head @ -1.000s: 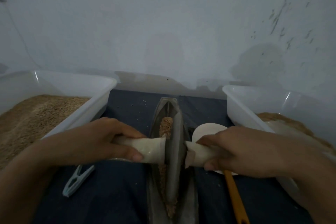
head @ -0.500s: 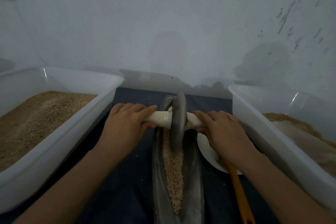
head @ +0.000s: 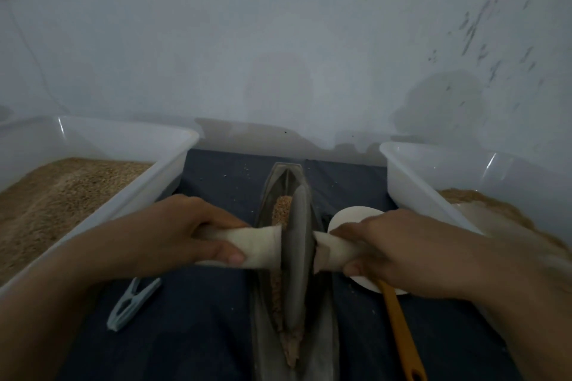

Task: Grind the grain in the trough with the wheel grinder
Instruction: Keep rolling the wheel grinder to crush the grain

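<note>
A dark boat-shaped metal trough lies lengthwise on the dark cloth, with tan grain along its groove. The grey wheel grinder stands on edge in the groove near the trough's middle. A pale wrapped axle runs through it. My left hand grips the left handle, fingers over the top and thumb underneath. My right hand grips the right handle the same way. The wheel hides much of the grain behind it.
A white tub of whole grain stands at the left, another white tub with ground grain at the right. A pale blue clothes peg lies left of the trough. A white dish and an orange-handled tool lie to its right.
The wheel has rolled from the trough's far end back toward me, both hands pulling the handles with it. The view has tilted with the motion.
</note>
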Demonstrator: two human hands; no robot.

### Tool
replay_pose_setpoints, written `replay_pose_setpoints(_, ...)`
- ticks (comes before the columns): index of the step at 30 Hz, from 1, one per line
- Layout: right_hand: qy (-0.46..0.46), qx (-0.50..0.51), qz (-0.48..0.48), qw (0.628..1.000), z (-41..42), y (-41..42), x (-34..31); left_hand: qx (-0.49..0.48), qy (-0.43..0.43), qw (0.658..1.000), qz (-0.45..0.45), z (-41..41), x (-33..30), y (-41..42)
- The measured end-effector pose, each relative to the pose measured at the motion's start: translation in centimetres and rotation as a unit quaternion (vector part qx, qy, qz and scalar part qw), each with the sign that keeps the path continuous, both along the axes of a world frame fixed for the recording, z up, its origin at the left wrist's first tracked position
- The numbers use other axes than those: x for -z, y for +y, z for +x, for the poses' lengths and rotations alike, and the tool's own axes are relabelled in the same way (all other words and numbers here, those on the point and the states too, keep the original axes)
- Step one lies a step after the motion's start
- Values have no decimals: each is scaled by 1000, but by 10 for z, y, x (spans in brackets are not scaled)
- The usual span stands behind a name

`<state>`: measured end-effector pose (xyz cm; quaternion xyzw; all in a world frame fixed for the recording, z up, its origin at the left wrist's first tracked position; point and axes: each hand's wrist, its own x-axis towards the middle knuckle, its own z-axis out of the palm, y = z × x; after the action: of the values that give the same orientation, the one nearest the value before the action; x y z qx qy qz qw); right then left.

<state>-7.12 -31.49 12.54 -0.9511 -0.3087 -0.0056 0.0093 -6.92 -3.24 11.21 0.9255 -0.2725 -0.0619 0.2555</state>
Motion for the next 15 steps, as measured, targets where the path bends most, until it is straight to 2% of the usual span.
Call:
replay_pose_setpoints(2, -30, 20, 12, 999, 13, 3, 9, -61, -38, 997, 7, 7, 7, -5)
replay_pose_setpoints(4, -102, 43, 25, 994, 28, 5, 22, -127, -102, 987, 15, 16, 17, -11)
replay_pose_setpoints(7, -210, 85, 43, 973, 45, 8, 42, -186, -268, 944, 41, 27, 38, -23)
replay_pose_setpoints(9, -234, 99, 46, 966, 49, 11, 50, -196, -313, 928, 41, 30, 44, -27)
replay_pose_setpoints(12, -199, 81, 23, 976, 47, 10, 44, -171, -289, 941, 43, 32, 39, -22)
replay_pose_setpoints(15, -89, 44, 3, 995, 32, 5, 22, -113, -185, 976, 14, 23, 27, -11)
